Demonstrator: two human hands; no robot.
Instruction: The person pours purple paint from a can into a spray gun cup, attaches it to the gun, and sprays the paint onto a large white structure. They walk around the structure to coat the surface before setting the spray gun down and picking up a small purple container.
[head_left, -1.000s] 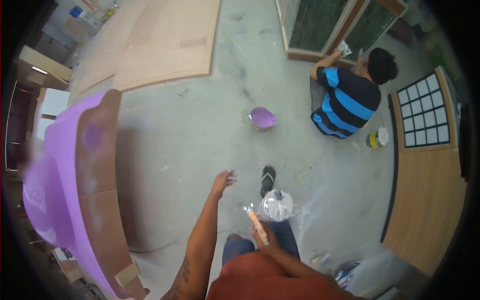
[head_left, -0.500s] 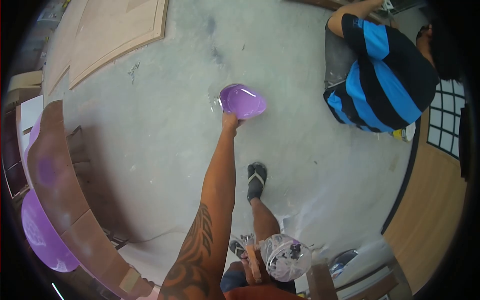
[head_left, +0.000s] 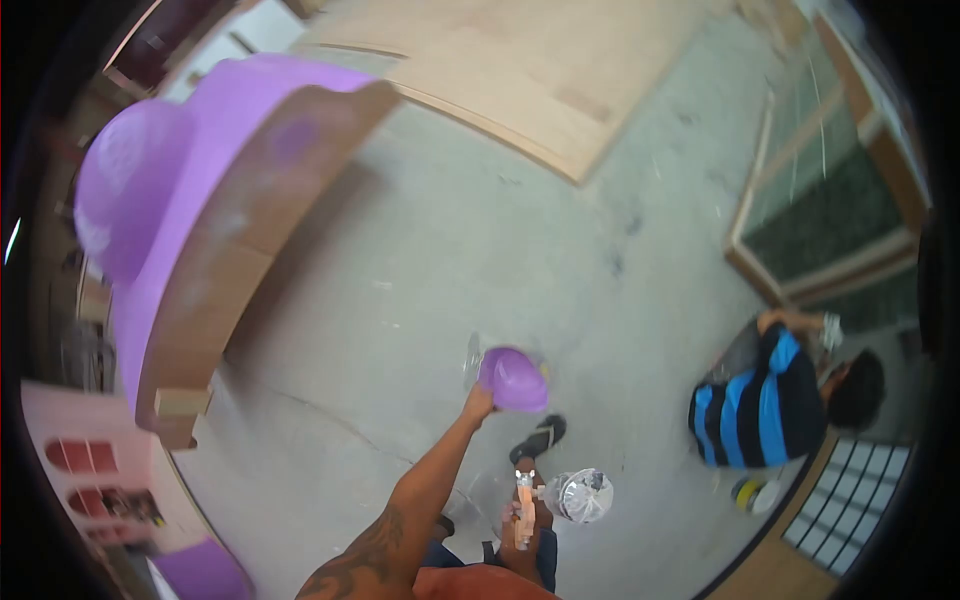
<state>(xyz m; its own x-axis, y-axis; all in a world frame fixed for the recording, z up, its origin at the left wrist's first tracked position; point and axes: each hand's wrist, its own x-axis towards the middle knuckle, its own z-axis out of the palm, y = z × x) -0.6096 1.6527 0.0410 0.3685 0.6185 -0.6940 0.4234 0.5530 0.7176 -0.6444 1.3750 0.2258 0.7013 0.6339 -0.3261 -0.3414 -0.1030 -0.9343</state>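
A purple bowl-like piece [head_left: 515,380] is held out over the floor by my left hand [head_left: 480,402], whose fingers close on its near left edge. Clear plastic shows at the piece's far left side. Lower down, close to my legs, my right hand [head_left: 517,524] is wrapped round the handle of a spray gun [head_left: 526,495]. The gun's cup [head_left: 581,496], covered in clear plastic, sticks out to the right.
At the left stands a large curved purple structure [head_left: 235,120] with a brown edge. A wooden panel [head_left: 520,70] lies at the top. A person in a striped shirt [head_left: 765,400] crouches at the right, near a framed piece [head_left: 830,180] and a tin [head_left: 755,495].
The view has swung left and up, bringing more of the purple structure and the framed piece into sight. The purple piece now appears lower, nearer my body. Both hands keep their hold.
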